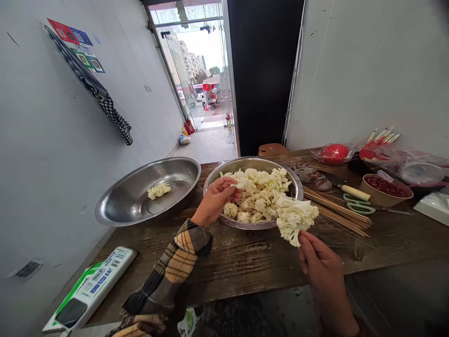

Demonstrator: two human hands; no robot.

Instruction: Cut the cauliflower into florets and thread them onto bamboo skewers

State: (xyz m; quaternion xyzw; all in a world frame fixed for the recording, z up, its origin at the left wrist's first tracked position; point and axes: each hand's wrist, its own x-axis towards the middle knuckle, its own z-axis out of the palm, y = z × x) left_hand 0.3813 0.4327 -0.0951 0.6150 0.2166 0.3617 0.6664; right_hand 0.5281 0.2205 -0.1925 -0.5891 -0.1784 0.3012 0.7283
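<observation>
My left hand (218,200), in a plaid sleeve, is over the near-left rim of a round metal bowl (210,180). Its thumb and fingers pinch a small pale cauliflower piece (239,183), partly lost against the pile behind. Several cauliflower florets (259,199) fill that bowl. On the right, my right hand (321,262) is closed on a larger cauliflower cluster (297,217), gripping it low down in front of the bowl's right rim. A second, wider metal bowl (119,199) stands to the left with one cauliflower clump (159,191) inside.
Bamboo skewers (336,213), green-handled scissors (358,204) and a wooden-handled knife (356,192) lie right of the bowl. Beyond are a tub of red food (386,188) and a red wrapped item (335,153). A white-and-green box (94,285) lies front left on the wooden table (242,262).
</observation>
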